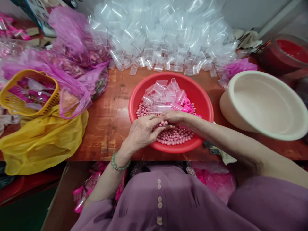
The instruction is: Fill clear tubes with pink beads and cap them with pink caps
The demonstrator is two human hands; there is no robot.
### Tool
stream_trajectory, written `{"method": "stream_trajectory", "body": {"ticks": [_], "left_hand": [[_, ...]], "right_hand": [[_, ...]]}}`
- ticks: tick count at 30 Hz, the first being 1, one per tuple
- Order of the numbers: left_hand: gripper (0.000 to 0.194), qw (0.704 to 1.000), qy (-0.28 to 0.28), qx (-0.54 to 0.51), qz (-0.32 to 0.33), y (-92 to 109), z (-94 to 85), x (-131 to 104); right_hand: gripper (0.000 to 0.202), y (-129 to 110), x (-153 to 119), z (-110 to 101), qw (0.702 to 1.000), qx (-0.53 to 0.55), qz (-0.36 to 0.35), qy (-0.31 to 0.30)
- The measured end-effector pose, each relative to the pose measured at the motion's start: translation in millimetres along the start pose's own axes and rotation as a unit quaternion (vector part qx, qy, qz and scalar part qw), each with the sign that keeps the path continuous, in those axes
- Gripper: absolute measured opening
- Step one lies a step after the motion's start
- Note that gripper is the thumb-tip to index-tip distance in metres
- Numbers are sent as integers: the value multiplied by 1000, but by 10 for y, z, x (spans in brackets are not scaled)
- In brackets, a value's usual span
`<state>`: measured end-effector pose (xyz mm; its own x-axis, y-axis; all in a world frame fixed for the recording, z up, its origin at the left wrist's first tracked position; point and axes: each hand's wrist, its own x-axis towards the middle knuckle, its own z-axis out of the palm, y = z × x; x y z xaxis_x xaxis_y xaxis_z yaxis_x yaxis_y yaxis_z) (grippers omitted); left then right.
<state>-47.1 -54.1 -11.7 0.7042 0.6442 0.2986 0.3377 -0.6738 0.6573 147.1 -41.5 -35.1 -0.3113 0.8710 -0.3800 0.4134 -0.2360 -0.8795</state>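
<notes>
Beyond the red basin, clear tubes heaped.

- reddish-brown wooden surface, kinda shiny
- plain greyish wall behind it
- dark green patch low left, can't tell if that's floor

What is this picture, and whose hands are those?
There's no robot here. Those are a person's bare hands, and the one picture comes from a camera on their head, looking down. The left hand, with a green bracelet on its wrist, holds some pink beads. The right hand is right beside it. Under them, a red bowl on the wooden table holds more beads and clear tubes. A big heap of tubes lies behind, a yellow basket left, a white bowl right.
</notes>
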Motion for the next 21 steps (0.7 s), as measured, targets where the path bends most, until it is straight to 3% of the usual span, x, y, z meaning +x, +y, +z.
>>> {"method": "stream_trajectory", "body": {"ticks": [2,5,10,16,21], "left_hand": [[20,996,21,-89,1,8,-29,14],[20,984,24,-175,-1,45,-68,25],[18,985,36,-165,-31,117,-67,-6],[15,974,51,-211,-70,148,32,-10],[20,944,74,-307,-94,123,97,-43]], "right_hand": [[24,-46,-48,-42,997,9,19,-78],[15,-135,-143,-106,993,-72,-40,-91],[17,-223,-391,-96,959,-240,-147,23],[18,-110,-547,-58,958,-168,-175,152],[17,-54,-562,-96,942,-109,-172,266]]}}
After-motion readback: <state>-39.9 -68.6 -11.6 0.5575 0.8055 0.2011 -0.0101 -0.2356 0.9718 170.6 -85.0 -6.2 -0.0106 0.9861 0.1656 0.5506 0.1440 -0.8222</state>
